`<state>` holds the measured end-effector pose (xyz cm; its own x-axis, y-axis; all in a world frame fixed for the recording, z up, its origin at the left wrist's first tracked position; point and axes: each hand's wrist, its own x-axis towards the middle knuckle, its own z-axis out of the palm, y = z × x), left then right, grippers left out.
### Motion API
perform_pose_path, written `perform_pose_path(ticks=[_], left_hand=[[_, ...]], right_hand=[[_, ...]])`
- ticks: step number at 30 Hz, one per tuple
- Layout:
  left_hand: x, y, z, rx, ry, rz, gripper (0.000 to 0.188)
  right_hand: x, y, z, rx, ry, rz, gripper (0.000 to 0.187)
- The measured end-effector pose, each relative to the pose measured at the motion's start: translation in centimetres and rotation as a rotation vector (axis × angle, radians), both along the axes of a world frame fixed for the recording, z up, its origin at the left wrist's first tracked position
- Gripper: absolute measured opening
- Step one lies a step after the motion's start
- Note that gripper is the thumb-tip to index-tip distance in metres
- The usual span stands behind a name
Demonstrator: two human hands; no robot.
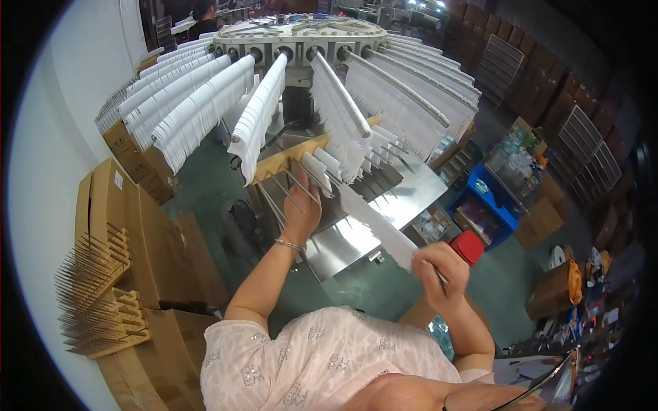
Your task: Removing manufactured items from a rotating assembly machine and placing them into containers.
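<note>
My right hand (442, 270) is closed around the near end of a thin metal rod (444, 278). A long strip of white fabric (380, 229) runs along this rod, slanting away toward a yellowish wooden bar (277, 164). My left hand (303, 211) reaches up among bare metal rods (275, 205) that stick out of the bar. Its fingertips are close to the wood; rods cross in front, so its grip cannot be made out. Right of it, short white fabric bundles (321, 171) sit on more rods of the bar.
A large round machine (301, 31) stands ahead, its radiating arms hung with white fabric (205, 103). Below is a shiny metal table (343, 246). Cardboard boxes (151, 240) and spiked wooden racks (113, 301) stand left. A blue bin (490, 205) and red container (467, 246) are right.
</note>
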<state>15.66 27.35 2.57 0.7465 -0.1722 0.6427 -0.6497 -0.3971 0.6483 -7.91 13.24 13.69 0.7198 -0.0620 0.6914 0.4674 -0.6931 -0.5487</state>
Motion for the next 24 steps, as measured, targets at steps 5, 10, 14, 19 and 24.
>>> perform_pose_path(ticks=[5,10,14,19,24], left_hand=[[1.3,-0.9,0.8,-0.034,-0.179,-0.025,0.051],[0.0,-0.7,1.0,-0.032,-0.209,-0.101,0.058],[-2.8,-0.5,1.7,-0.014,-0.191,-0.173,0.058],[-6.1,-0.9,2.3,0.101,-0.24,-0.198,0.054],[-8.1,-0.8,4.9,0.128,-0.523,-0.41,0.051]], right_hand=[[2.0,0.5,-1.3,0.219,0.146,-0.004,0.013],[0.8,1.4,-1.6,0.409,0.103,0.144,0.014],[-1.0,0.8,-2.9,0.372,0.097,0.044,0.016],[-3.8,-0.2,-5.9,0.801,-0.143,-0.061,0.012],[-6.7,-4.3,-9.0,1.271,-0.287,-0.24,0.012]])
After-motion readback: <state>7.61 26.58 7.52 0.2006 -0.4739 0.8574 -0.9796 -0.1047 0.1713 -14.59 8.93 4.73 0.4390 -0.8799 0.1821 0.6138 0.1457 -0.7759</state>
